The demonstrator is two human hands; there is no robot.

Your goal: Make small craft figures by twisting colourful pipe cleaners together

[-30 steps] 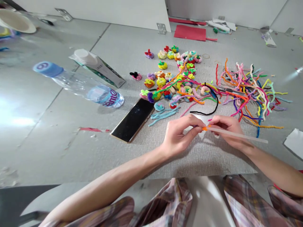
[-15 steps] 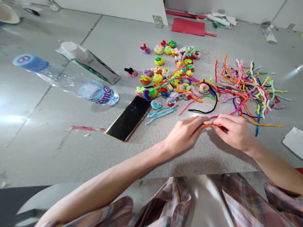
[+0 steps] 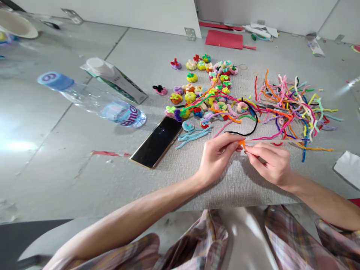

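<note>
My left hand (image 3: 218,155) is closed, its thumb and fingertips pinching a short orange pipe cleaner (image 3: 242,144). From the other side, my right hand (image 3: 272,165) pinches the lower end of the same piece, the two sets of fingertips almost touching. Much of the orange piece is hidden by fingers, so its full shape does not show. Just beyond my hands lies a curved black pipe cleaner (image 3: 256,122). To the left are several light blue pipe cleaner lengths (image 3: 194,138).
A heap of coloured pipe cleaners (image 3: 292,101) with a craft knife (image 3: 274,108) lies right. Many small curled pipe cleaner pieces (image 3: 190,96) cover the middle. Left are a phone (image 3: 157,142), a plastic bottle (image 3: 92,99) and a carton (image 3: 118,80). White paper (image 3: 348,168) lies far right.
The orange pipe cleaner lay level between my fingertips and now stands more upright. My right hand has shifted slightly left and down. The whole view has moved a little.
</note>
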